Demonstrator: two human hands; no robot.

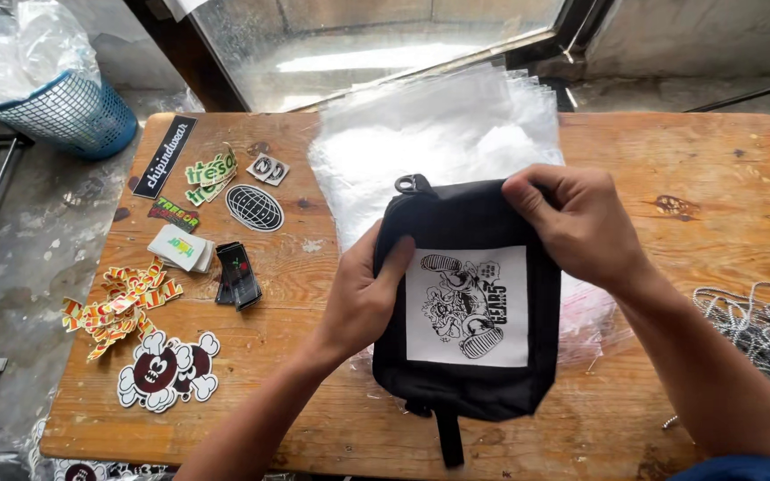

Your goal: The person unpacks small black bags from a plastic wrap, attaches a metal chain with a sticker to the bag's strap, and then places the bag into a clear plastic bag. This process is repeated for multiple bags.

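Head view, looking straight down on a worn wooden table (661, 151). At centre, a black pouch (470, 298) with a white square print on its face, lying flat on a stack of clear plastic bags (438, 134) that spreads away toward the far edge. Long axis of the pouch running from the far edge toward the near one, metal clip at the far end, short black strap hanging off the near end.

Left hand (363, 298) closed on the pouch's left edge, thumb on top beside the white print, fingers tucked under the fabric. Right hand (581, 223) gripping the far right corner, fingers curled over the top seam (knuckles up, wrist angled in from the right). Both hands touching the pouch, one at each side, so neither noticeably nearer than the other.

Left of the pouch and well apart from it, loose stickers (167, 370) and a small stack of cards (182, 248). At the right edge, a heap of silver ball chains (759, 330). Off the table at the far left, a blue mesh basket (77, 116) stuffed with clear plastic.
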